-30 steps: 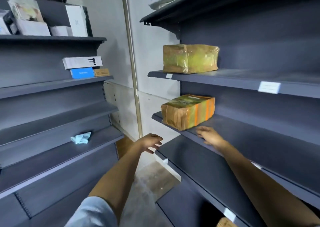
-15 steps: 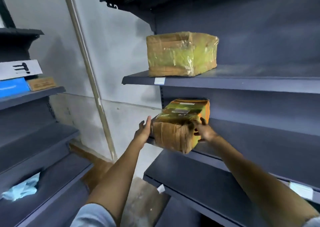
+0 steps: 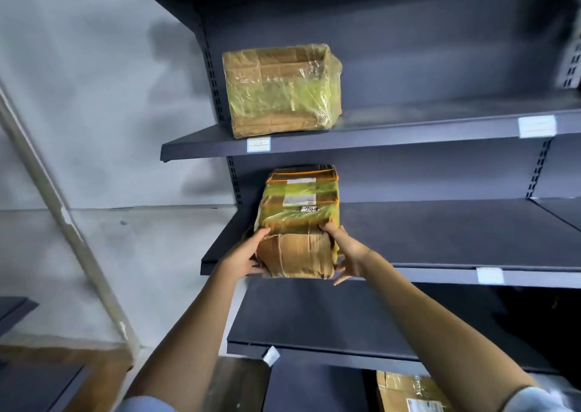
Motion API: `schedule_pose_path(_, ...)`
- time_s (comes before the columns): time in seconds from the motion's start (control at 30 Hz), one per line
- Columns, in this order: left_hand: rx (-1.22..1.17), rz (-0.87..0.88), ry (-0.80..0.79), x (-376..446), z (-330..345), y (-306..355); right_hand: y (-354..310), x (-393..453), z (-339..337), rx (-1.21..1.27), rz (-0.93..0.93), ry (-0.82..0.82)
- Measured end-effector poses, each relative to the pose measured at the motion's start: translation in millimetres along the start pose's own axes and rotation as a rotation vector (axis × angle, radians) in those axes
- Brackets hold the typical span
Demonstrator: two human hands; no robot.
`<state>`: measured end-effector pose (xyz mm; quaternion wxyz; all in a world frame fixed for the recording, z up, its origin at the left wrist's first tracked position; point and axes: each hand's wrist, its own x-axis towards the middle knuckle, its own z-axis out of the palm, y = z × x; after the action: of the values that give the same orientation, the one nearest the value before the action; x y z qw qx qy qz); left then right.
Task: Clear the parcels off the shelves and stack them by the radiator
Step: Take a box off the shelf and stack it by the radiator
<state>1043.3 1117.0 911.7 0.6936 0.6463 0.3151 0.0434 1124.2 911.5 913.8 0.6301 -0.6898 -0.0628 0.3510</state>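
Note:
A brown cardboard parcel (image 3: 298,223) wrapped in yellow-green and orange tape sits at the left end of the middle shelf (image 3: 456,238), its near end jutting over the shelf's front edge. My left hand (image 3: 248,257) grips its left near corner, thumb on top. My right hand (image 3: 345,254) grips its right near corner, fingers spread beneath. A second, larger parcel (image 3: 283,90) covered in clear plastic stands on the shelf above (image 3: 408,131). A third parcel (image 3: 412,392) with a white label shows at the bottom edge, low on the unit.
Dark grey metal shelving fills the right side, with white price tags (image 3: 537,126) on the shelf edges. A pale pipe (image 3: 63,216) slants down the grey wall at left. Part of another dark shelf unit (image 3: 15,308) shows at far left.
Both hands closed onto the taped parcel's near end; a second ago they were apart from it. The parcel turned end-on and slid toward the shelf edge. The view swung right.

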Motion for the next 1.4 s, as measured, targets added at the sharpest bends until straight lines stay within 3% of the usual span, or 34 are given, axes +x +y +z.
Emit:
schedule_pose_path(0.1, 0.030, 0.118, -0.153, 0.4, 12.8, -7.8, 18.8, -14.0, -14.6, 0.011, -0.102, 0.067)
schedule_pose_path(0.33, 0.063, 0.180, -0.412, -8.0, 117.4, -21.6, 48.3, -69.3, -100.9, 0.115, -0.236, 0.300)
schedule_pose_path(0.77, 0.154, 0.139, -0.865, -85.1, 404.1, -48.0, 120.5, -223.6, -308.0, 0.348, -0.319, 0.844)
schedule_pose_path(1.1, 0.279, 0.041, -1.247, -264.0, 683.6, -112.6, 211.8, -450.1, -482.4, 0.448, -0.342, 1.350)
schedule_pose_path(1.4, 0.529, -0.084, -1.547, -425.8, 865.1, -217.1, 320.4, -623.2, -570.9, 0.635, -0.125, 1.692)
